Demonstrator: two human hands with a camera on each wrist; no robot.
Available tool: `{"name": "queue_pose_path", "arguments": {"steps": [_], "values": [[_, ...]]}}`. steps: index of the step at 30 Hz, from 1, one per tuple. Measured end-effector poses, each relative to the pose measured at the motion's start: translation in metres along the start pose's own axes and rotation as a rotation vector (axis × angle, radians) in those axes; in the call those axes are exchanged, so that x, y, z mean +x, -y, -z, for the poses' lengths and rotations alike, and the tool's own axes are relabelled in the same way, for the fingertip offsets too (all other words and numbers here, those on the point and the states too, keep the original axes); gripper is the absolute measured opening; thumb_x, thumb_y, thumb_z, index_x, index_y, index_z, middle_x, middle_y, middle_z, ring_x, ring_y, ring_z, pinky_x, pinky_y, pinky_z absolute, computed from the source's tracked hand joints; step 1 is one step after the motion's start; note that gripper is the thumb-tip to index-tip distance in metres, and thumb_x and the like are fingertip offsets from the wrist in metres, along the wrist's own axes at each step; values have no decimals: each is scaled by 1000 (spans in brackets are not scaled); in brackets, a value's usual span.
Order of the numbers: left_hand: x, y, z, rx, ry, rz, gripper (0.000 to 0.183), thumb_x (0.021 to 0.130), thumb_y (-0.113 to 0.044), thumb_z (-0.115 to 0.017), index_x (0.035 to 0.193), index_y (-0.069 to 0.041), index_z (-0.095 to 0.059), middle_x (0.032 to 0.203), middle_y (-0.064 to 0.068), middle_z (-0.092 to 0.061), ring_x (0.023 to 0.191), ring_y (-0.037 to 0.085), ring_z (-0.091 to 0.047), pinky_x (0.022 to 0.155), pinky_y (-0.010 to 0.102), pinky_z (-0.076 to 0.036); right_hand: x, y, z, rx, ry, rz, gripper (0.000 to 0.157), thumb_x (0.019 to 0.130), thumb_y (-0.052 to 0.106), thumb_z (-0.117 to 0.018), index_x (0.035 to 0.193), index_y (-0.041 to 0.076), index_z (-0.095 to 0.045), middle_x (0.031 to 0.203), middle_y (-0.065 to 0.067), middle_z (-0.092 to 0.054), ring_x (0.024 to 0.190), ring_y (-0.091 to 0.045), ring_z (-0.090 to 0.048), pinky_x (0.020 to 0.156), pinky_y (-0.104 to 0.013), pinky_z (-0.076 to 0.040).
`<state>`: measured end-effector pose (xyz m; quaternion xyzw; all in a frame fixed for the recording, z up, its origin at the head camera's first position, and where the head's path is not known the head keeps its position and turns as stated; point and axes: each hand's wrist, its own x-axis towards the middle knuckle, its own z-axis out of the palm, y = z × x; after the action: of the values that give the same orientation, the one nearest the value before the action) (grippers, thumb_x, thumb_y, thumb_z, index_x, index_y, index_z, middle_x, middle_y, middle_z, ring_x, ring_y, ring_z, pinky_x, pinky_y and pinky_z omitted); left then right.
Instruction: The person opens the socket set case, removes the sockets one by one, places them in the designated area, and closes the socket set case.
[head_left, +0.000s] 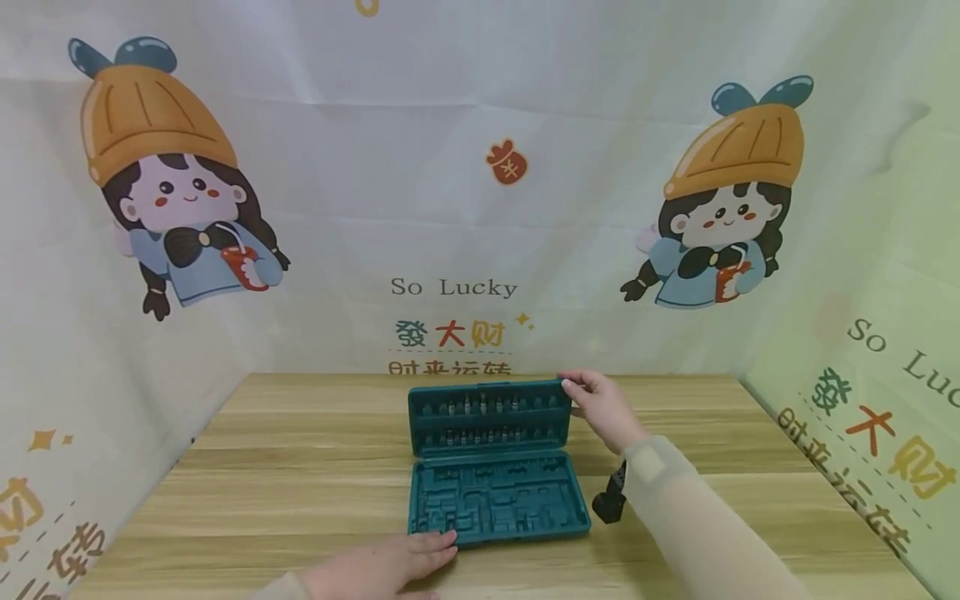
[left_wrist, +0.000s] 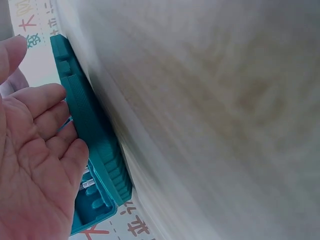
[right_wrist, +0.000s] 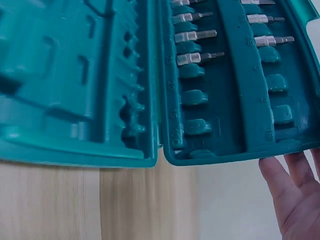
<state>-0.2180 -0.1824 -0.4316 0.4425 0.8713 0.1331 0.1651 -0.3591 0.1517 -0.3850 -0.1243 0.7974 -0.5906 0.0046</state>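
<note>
A teal plastic bit case [head_left: 498,500] lies open on the table, its lid [head_left: 487,422] standing up at the back. Two rows of silver screwdriver bits [right_wrist: 196,36] sit in the lid's slots, with several slots bare toward its right end. Moulded hollows in the base hold no tools. My right hand [head_left: 603,410] holds the lid's upper right corner, some fingers behind it. At the base's front left edge, my left hand [head_left: 378,568] rests with its fingers extended against the rim. In the left wrist view, the fingertips [left_wrist: 75,150] touch the case's side wall.
The case stands on a wood-grain table [head_left: 300,467]. A printed cloth [head_left: 337,208] hangs behind and along both sides of the table. A small black device [head_left: 611,496] hangs at the right wrist, just right of the case.
</note>
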Motion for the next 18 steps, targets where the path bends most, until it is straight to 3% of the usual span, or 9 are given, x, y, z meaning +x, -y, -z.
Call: {"name": "queue_pose_path", "arguments": {"steps": [6, 11, 15, 17, 18], "values": [[-7, 7, -5, -6, 3, -77, 65, 100, -50, -40, 149, -6, -36, 155, 8, -30, 140, 23, -32, 106, 35, -36, 14, -8, -5, 127, -55, -59, 32, 103, 17, -46, 131, 1, -52, 130, -17, -49, 123, -33, -47, 91, -50, -48], [-6, 16, -15, -17, -10, -141, 56, 104, -39, -40, 145, -2, -40, 152, 13, -34, 139, 23, -34, 104, 33, -39, 23, -18, -10, 137, -70, -109, 30, 104, 11, -44, 131, -1, -49, 127, -18, -50, 116, -32, -49, 91, -51, -47], [-6, 20, -16, -20, -27, -243, 53, 104, -31, -41, 142, 6, -42, 146, 22, -39, 137, 26, -36, 103, 32, -39, 27, -27, -11, 147, -50, -145, 33, 103, 7, -43, 135, -2, -46, 132, -20, -46, 120, -34, -47, 93, -52, -45], [-5, 25, -19, -61, -40, -304, 52, 105, -26, -41, 140, 11, -40, 144, 29, -38, 137, 30, -36, 104, 34, -38, 28, -30, -11, 149, -30, -157, 36, 103, 4, -42, 139, -2, -43, 135, -22, -42, 124, -37, -44, 95, -52, -44], [-5, 28, -21, -174, -14, -280, 52, 105, -26, -41, 141, 11, -39, 145, 31, -35, 137, 30, -34, 105, 32, -37, 28, -32, -11, 151, -23, -165, 38, 102, 3, -42, 140, -1, -42, 137, -23, -41, 125, -37, -43, 95, -53, -43]]}}
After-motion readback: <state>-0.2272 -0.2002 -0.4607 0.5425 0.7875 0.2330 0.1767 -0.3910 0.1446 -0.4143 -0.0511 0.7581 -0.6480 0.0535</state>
